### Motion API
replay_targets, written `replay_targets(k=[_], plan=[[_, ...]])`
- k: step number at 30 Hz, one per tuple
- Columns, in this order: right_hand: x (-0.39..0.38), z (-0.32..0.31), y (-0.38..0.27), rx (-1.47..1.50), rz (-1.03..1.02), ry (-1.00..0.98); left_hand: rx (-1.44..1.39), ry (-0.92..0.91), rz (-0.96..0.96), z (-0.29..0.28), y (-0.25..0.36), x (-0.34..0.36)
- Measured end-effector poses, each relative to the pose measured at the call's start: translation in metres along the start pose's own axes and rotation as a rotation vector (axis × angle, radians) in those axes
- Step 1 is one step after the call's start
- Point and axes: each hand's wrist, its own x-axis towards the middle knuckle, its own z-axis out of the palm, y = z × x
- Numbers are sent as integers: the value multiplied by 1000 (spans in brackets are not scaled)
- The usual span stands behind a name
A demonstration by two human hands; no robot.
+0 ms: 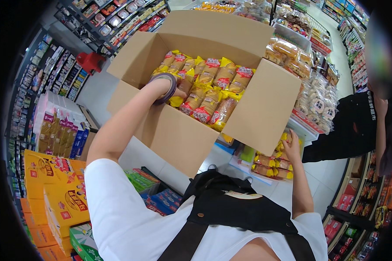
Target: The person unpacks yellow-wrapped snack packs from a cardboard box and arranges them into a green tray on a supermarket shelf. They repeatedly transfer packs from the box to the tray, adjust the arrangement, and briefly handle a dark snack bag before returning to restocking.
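Supermkt aisle, shelves (59, 65) nearby. Our L hand (181, 94)'s in the carton (176, 139) among bread packs (207, 104), R hand (292, 147)'s at lower packs (272, 166); can't tell either grip. Prob. mid-transfer; next needs gentle lift.

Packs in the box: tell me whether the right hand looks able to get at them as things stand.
Probably not directly: the right hand is at other packs below, and the right flap spreads between. Lifting over it looks possible.
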Motion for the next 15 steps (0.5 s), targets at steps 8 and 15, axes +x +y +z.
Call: replay_targets(k=[8, 15], plan=[[-41, -33, -87, 397, 55, -12, 70, -14, -61, -8, 26, -9], [-51, -78, -190, 534, -35, 11, 170, 151, -199, -2, 26, -6]])
